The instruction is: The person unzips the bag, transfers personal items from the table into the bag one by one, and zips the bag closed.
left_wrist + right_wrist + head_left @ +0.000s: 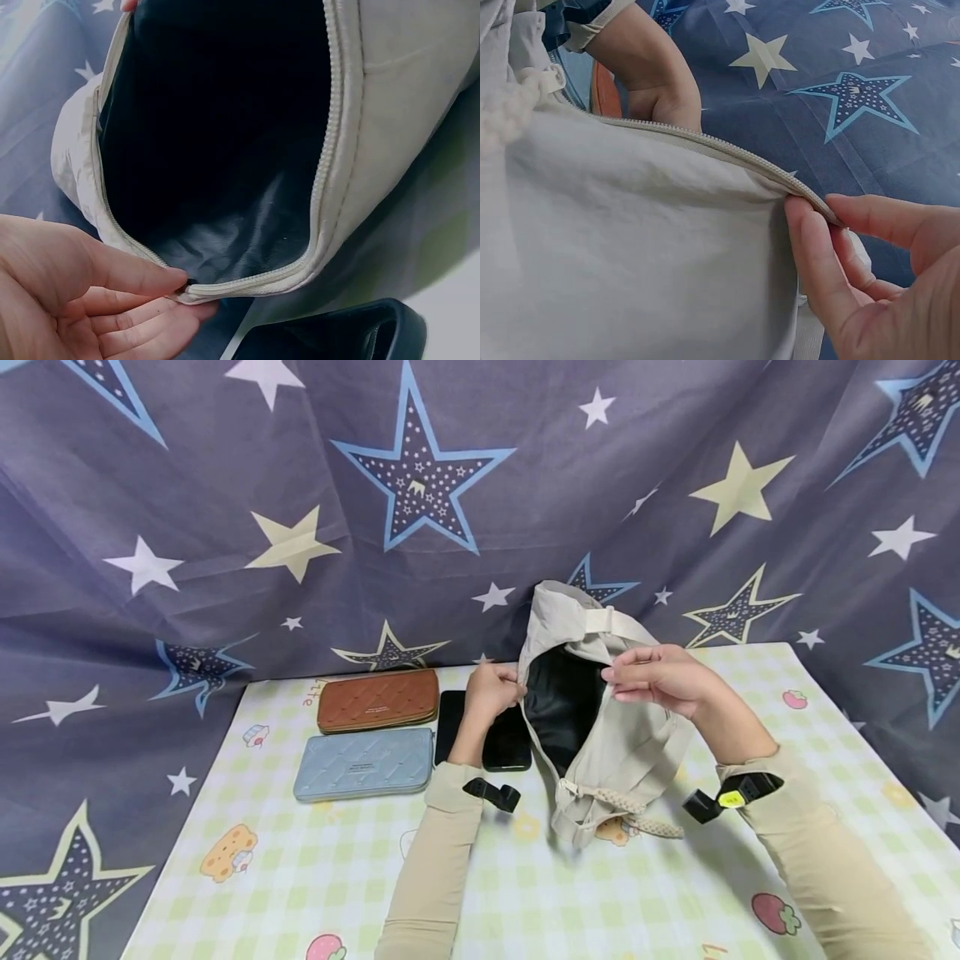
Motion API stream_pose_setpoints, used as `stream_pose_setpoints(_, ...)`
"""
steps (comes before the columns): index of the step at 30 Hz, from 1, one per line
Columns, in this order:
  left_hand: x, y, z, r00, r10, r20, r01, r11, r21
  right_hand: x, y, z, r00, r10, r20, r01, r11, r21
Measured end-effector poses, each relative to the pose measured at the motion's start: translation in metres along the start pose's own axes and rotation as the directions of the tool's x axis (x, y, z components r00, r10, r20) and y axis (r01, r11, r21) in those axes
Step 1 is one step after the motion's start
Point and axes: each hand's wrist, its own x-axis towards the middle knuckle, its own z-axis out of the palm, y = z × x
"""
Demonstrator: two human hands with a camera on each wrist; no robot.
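Note:
A cream fabric bag with a black lining stands at the right of the table, its zipper undone and its mouth spread wide. My left hand pinches the left edge of the opening between thumb and fingers; in the left wrist view, the thumb lies on the zipper edge. On the opposite side, my right hand pinches the other zippered edge. Dark lining fills the visible inside of the bag. A braided cord hangs at the bag's lower end.
Left of the bag lie a brown quilted wallet and a light blue one. Two dark phone-like slabs lie partly behind my left hand and wrist. A star-printed cloth hangs behind the checked tablecloth.

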Motion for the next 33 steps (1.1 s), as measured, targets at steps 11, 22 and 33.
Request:
stream_pose_setpoints(11,0.000,-0.004,-0.013,0.989,-0.055,0.139,0.063,0.997,-0.053,0.008,0.007,-0.005,0.999,-0.031,0.009,0.032,0.999,-0.009)
stream_pose_setpoints(22,0.000,0.000,-0.015,0.990,-0.066,0.123,0.067,0.998,-0.005,0.008,0.003,0.002,0.994,-0.097,-0.045,0.087,0.980,-0.181)
stream_pose_setpoints(33,-0.001,-0.004,-0.011,0.994,-0.068,0.087,0.065,0.997,0.030,0.004,0.001,0.008,0.987,-0.133,-0.088,0.102,0.950,-0.296)
